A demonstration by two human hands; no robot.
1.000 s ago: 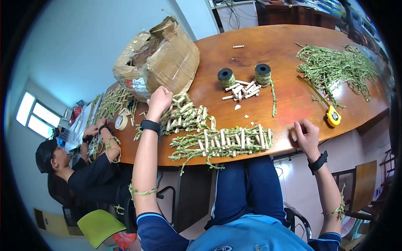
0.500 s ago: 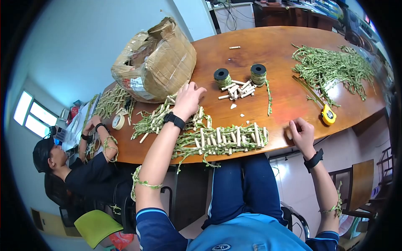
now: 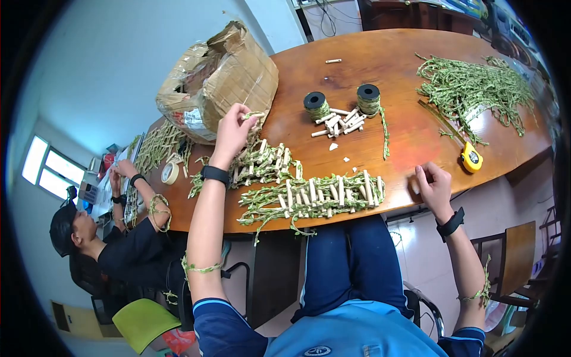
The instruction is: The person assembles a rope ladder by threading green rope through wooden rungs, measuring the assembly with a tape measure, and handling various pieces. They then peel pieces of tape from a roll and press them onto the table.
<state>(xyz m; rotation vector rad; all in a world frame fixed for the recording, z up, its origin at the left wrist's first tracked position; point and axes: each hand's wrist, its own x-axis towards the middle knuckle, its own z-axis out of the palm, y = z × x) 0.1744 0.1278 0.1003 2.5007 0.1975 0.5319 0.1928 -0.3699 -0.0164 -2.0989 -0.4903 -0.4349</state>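
My left hand (image 3: pixel 233 132) is raised above the table near the cardboard box, its fingers pinched on a leafy cord with a wooden stick (image 3: pixel 256 115). Below it lies a heap of leafy-cord ladder strips with pale sticks (image 3: pixel 270 162). Closer to me, another pile of ladder strips (image 3: pixel 321 195) lies along the table's front edge. My right hand (image 3: pixel 435 185) rests by the table edge, right of that pile, with its fingers curled in and nothing visible in them. A yellow tape measure (image 3: pixel 471 158) lies partly pulled out beyond it.
A worn cardboard box (image 3: pixel 241 83) stands on the wooden table (image 3: pixel 369 56). Two spools of leafy cord (image 3: pixel 316 107) stand beside loose wooden sticks (image 3: pixel 342 124). Loose leafy cord (image 3: pixel 476 86) is heaped at right. A roll of tape (image 3: pixel 170 173) lies left, near a seated co-worker (image 3: pixel 128 244).
My left hand has moved left and up from the ladder heap, and a leafy cord with a stick now shows in its fingers. My right hand has barely moved.
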